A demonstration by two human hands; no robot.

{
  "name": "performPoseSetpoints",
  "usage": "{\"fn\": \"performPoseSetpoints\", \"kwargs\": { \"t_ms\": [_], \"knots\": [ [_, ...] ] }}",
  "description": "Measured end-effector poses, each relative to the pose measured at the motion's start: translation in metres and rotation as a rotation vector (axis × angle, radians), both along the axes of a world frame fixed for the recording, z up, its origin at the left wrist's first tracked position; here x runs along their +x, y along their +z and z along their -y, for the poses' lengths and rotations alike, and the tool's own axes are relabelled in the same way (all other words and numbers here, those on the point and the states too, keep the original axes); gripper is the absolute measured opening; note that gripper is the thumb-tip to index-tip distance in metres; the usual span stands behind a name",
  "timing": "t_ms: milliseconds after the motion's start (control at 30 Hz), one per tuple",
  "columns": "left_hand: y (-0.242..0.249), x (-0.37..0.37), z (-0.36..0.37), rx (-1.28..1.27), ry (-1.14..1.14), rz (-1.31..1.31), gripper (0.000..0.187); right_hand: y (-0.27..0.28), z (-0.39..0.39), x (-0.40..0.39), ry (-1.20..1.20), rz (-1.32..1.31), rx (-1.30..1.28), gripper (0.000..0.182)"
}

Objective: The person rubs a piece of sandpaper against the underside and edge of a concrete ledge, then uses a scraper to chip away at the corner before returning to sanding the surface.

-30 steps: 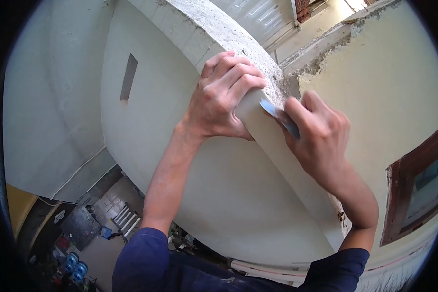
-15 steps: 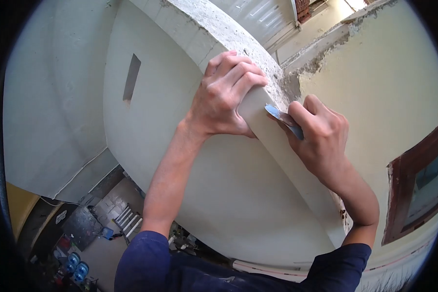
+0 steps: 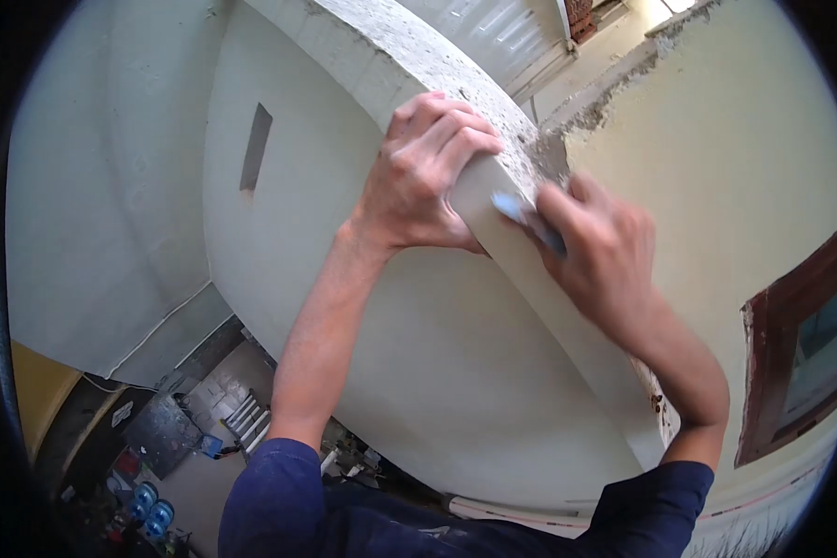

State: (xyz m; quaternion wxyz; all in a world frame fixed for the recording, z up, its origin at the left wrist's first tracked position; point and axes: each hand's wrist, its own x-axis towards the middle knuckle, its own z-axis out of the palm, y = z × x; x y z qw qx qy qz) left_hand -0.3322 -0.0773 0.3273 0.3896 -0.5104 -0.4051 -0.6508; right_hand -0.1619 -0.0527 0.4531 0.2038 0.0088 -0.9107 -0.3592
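Note:
My left hand point(image 3: 423, 177) grips a plastered beam point(image 3: 530, 288), with its fingers hooked over the rough upper edge and the thumb on the smooth lower side. Just to the right, my right hand point(image 3: 604, 242) is closed around a putty knife point(image 3: 510, 206). The knife's bluish blade points left and lies against or very near the beam's smooth face; motion blur hides the exact contact. Most of its grip is covered by my fingers.
Rough concrete point(image 3: 437, 60) runs along the beam's top. A cream wall point(image 3: 716, 177) with a brown-framed window point(image 3: 795, 358) stands on the right. Far below on the floor are a ladder point(image 3: 245, 418) and blue-topped water bottles point(image 3: 158, 516). A rectangular recess point(image 3: 256, 147) marks the left wall.
My right hand and the putty knife have shifted slightly left and up along the beam, and they are now blurred. My left hand keeps its hold on the edge.

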Motion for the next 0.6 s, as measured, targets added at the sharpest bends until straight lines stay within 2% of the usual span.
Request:
{"fn": "performPoseSetpoints", "kwargs": {
  "t_ms": [100, 300, 367, 500, 567, 600],
  "knots": [
    [-0.001, 0.001, 0.000, -0.010, -0.012, 0.015, 0.058, 0.004, 0.000, 0.002, -0.083, 0.057, -0.059, 0.012],
    [-0.002, 0.001, 0.000, 0.011, -0.025, -0.004, 0.065, 0.000, -0.002, -0.014, 0.030, -0.002, 0.092, 0.012],
    [-0.003, 0.003, 0.000, 0.006, -0.016, 0.009, 0.065, 0.005, 0.002, 0.000, -0.059, 0.030, 0.030, 0.011],
    [-0.003, 0.001, -0.001, 0.024, -0.013, 0.006, 0.065, 0.011, -0.006, -0.016, -0.079, 0.009, 0.088, 0.013],
    [-0.004, 0.003, 0.000, -0.010, -0.038, 0.006, 0.065, 0.017, -0.022, -0.012, -0.132, -0.001, 0.072, 0.017],
    [-0.003, -0.003, 0.001, -0.031, -0.043, 0.017, 0.065, 0.022, -0.027, 0.004, -0.104, -0.036, -0.020, 0.023]
  ]
}}
